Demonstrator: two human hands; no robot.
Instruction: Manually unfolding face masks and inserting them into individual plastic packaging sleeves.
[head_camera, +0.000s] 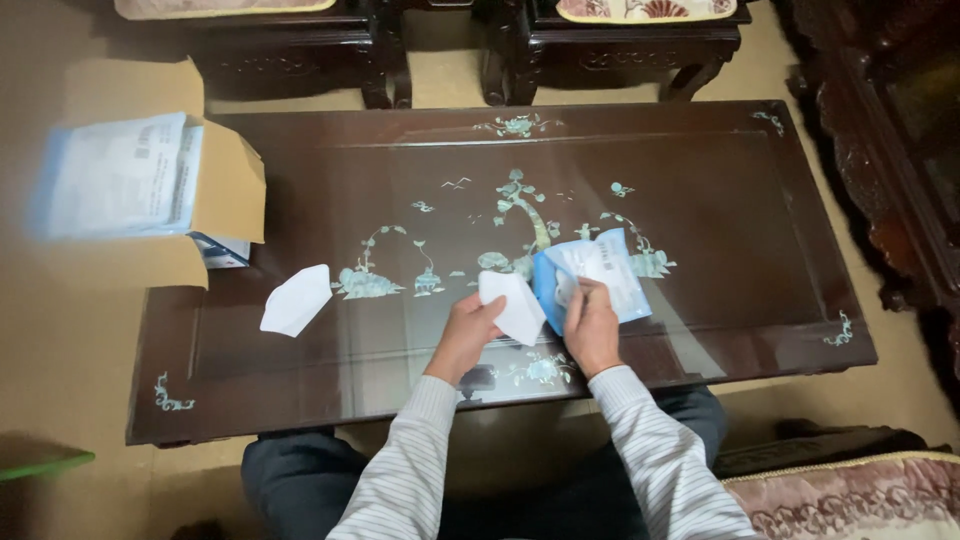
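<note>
My left hand grips a folded white face mask by its lower edge, over the front middle of a dark lacquered low table with pale shell inlay. My right hand holds a blue and white plastic wrapper right beside the mask, and the two touch. A second folded white mask lies flat on the table to the left, well apart from both hands.
An open cardboard box full of blue and white packets rests on the table's left end, overhanging it. Dark carved chairs stand behind the table, dark furniture at the right, a patterned cushion at my right knee.
</note>
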